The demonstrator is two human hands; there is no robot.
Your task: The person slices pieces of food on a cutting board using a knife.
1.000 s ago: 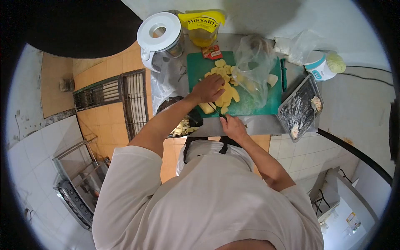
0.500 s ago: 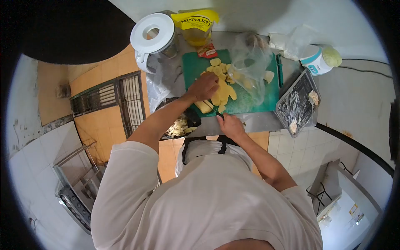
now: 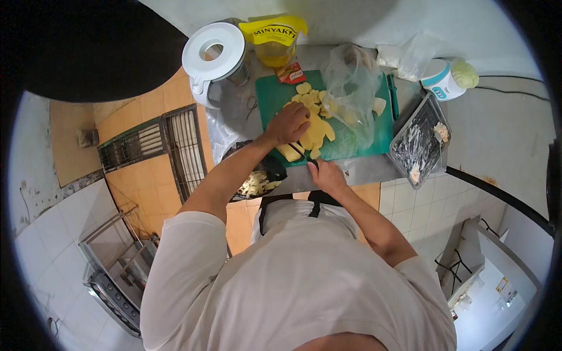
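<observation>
My right hand (image 3: 328, 176) grips the black handle of a knife (image 3: 312, 158) at the near edge of the green cutting board (image 3: 363, 149). Its thin blade points left and away, over a peeled yellow potato piece (image 3: 290, 152). My left hand (image 3: 288, 124) is just beyond the blade, fingers curled down at the left side of a heap of yellow potato slices (image 3: 316, 130). What lies under those fingers is hidden. A clear plastic bag (image 3: 351, 88) rests on the board's far right part, partly over some slices.
A black bag (image 3: 257, 178) with pale peelings hangs at the counter's near edge. Behind are a white-lidded jug (image 3: 213, 52), a yellow oil pouch (image 3: 274, 35) and a red packet (image 3: 290, 73). A green knife (image 3: 393, 96), smeared tray (image 3: 418, 143) and scale (image 3: 443, 82) lie right.
The view has shifted slightly. My left hand stays by the slices with its fingers a little changed in pose, and the knife has turned slightly in my right hand.
</observation>
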